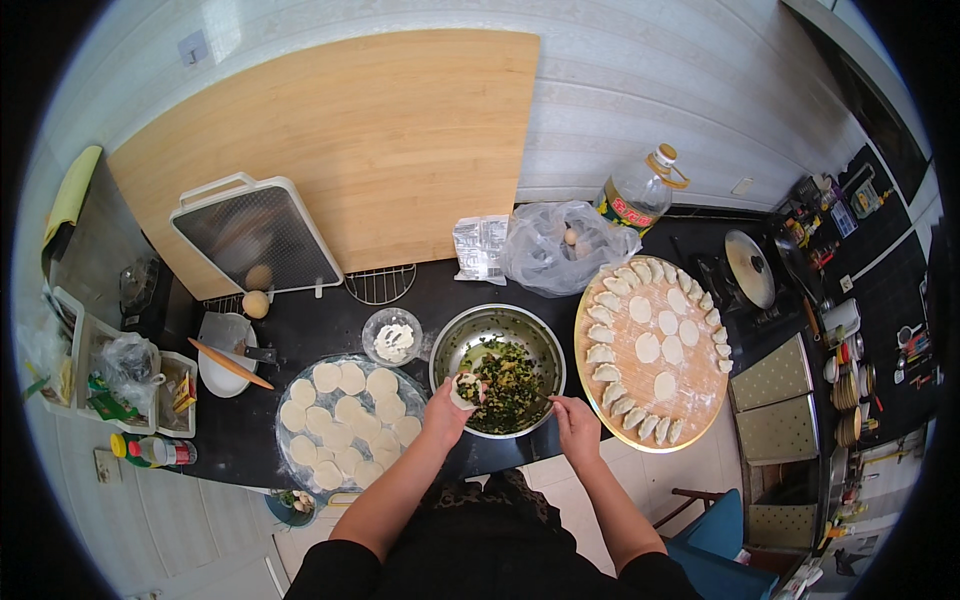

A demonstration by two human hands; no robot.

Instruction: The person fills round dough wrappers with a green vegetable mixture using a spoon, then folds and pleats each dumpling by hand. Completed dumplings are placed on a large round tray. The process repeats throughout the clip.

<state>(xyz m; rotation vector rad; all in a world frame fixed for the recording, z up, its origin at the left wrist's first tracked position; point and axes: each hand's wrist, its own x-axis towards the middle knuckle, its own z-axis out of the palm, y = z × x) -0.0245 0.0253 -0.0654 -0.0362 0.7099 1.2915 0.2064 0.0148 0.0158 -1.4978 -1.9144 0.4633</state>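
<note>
Cupped in my left hand (444,421) is a round dumpling wrapper (464,393) with dark green filling on it, above the near left rim of a steel bowl (445,330). Chopped green filling with yellow bits (504,382) lies in that bowl. At its right rim my right hand (576,427) grips the handle of a thin utensil (545,397), whose tip is hidden in the filling. Flat wrappers (347,409) cover a floured round board (289,446) to the left. On the right, folded dumplings (602,353) ring a round wooden board (630,390) with several flat wrappers inside the ring.
A small bowl of flour (394,340) stands behind the wrappers. A rolling pin (230,363) and a cleaver (255,352) lie over a white dish (217,379). Behind are a plastic bag (566,255), an oil bottle (637,191) and a large wooden board (405,150). A lidded pan (748,270) sits right.
</note>
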